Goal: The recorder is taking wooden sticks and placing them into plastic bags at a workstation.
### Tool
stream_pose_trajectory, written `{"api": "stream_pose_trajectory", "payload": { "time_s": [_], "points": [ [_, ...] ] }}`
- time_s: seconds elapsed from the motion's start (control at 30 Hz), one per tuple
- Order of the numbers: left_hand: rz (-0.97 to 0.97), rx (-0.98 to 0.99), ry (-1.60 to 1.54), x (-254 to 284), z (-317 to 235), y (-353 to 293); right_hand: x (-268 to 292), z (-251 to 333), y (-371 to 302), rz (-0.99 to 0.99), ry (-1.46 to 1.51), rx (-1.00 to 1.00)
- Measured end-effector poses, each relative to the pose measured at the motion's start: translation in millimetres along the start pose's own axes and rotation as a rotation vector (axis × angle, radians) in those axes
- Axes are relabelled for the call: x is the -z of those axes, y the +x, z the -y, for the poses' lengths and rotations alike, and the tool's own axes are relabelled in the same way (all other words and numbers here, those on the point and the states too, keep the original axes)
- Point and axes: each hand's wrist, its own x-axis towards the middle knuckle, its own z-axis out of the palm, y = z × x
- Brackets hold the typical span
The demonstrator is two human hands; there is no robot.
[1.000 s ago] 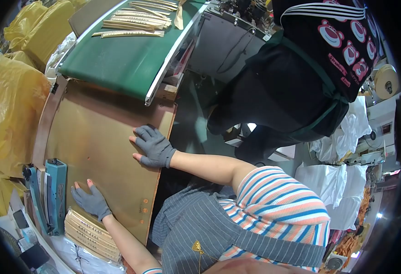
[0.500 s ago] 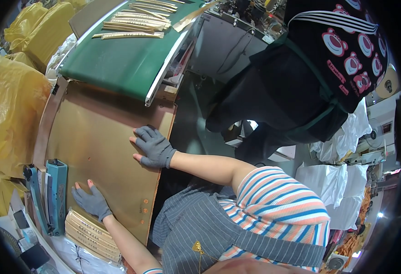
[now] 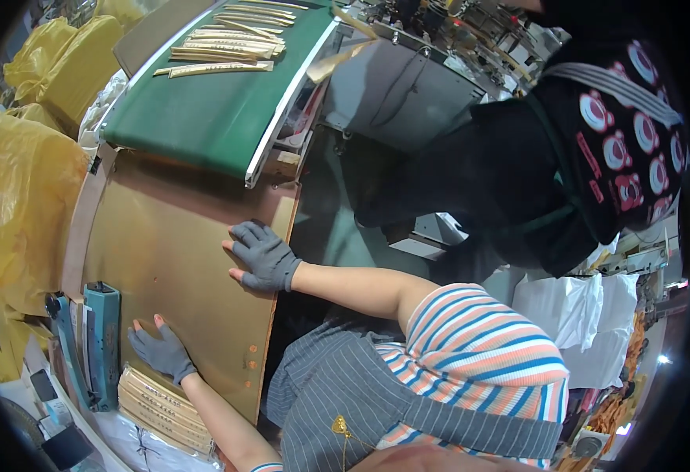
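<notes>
Both my hands wear grey fingerless gloves and rest flat on a brown tabletop [image 3: 164, 236]. My right hand [image 3: 263, 256] lies near the table's right edge, fingers spread, holding nothing. My left hand [image 3: 161, 351] lies lower down with its fingers apart, also holding nothing. It sits just above a stack of tan paper sleeves [image 3: 162, 407]. A teal heat sealer [image 3: 99, 346] stands to the left of my left hand.
A green conveyor belt [image 3: 203, 118] beyond the tabletop carries several tan paper sleeves [image 3: 227, 49]. Yellow plastic bags [image 3: 22, 204] are piled at the left. Another person in dark clothes [image 3: 565, 157] bends over a grey machine [image 3: 400, 86] at the upper right.
My hands have stayed where they were. The person in dark clothes has shifted slightly up and to the right.
</notes>
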Motion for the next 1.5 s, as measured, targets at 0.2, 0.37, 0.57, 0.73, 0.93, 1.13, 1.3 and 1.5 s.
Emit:
{"api": "stream_pose_trajectory", "payload": {
  "time_s": [0.2, 0.37, 0.57, 0.73, 0.93, 1.13, 1.3, 1.5],
  "points": [
    [-0.015, -0.014, -0.027, -4, 3, -1, -2, -1, -2, -0.007, -0.008, 0.006],
    [-0.030, -0.019, -0.024, -6, 5, -2, 1, 0, -2, -0.012, -0.013, 0.020],
    [-0.029, -0.029, -0.022, -8, 9, -2, 2, 0, -3, -0.015, 0.002, 0.020],
    [-0.027, -0.029, -0.026, -6, 12, -2, 1, 1, -2, -0.035, 0.025, 0.042],
    [-0.008, -0.054, -0.058, -12, 8, 0, 4, -4, -7, -0.078, 0.037, 0.040],
    [-0.038, -0.082, 0.017, -12, 22, -1, 0, -2, -8, -0.128, 0.030, 0.064],
    [-0.025, -0.075, 0.022, -15, 19, 0, 0, -5, -10, -0.138, 0.041, 0.056],
    [-0.002, -0.056, 0.031, -14, 19, 1, -2, -4, -8, -0.138, 0.032, 0.042]
  ]
}}
